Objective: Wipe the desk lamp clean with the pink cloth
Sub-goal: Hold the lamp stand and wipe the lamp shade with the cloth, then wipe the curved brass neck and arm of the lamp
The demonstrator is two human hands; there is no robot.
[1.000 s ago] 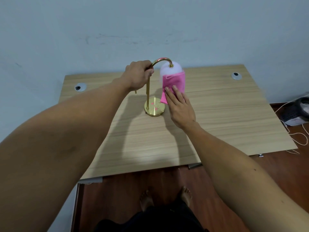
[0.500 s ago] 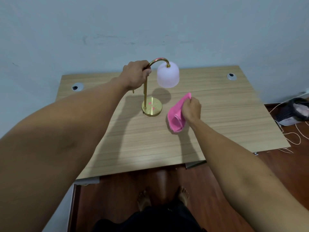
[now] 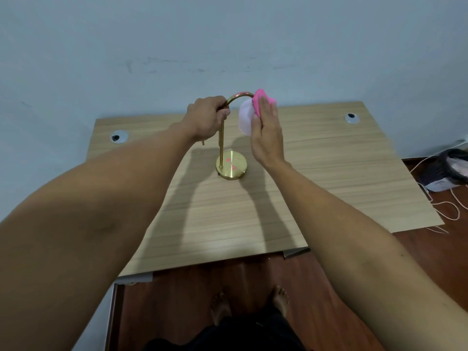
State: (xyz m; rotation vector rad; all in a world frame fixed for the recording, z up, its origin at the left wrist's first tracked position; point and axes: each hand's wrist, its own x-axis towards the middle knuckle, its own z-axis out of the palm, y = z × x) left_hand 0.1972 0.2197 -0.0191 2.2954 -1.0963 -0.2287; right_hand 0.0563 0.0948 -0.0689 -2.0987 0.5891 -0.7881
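A gold desk lamp stands on the wooden desk (image 3: 329, 178), with a round base (image 3: 231, 167), a thin upright stem and a curved neck. Its white shade (image 3: 245, 120) hangs from the neck's right end. My left hand (image 3: 206, 117) is closed around the top of the stem where the curve starts. My right hand (image 3: 266, 133) presses the pink cloth (image 3: 259, 102) flat against the right side and top of the shade. Most of the cloth is hidden behind my palm.
Two round cable grommets sit in the desk's far corners, one left (image 3: 118, 136) and one right (image 3: 351, 118). A dark bag (image 3: 445, 171) and loose white cords (image 3: 440, 203) lie on the red-brown floor to the right. My bare feet (image 3: 248, 302) stand below the desk's near edge.
My right hand lifted the cloth from low over the desk, in front of the lamp, back up onto the shade. The left hand kept its grip on the stem.
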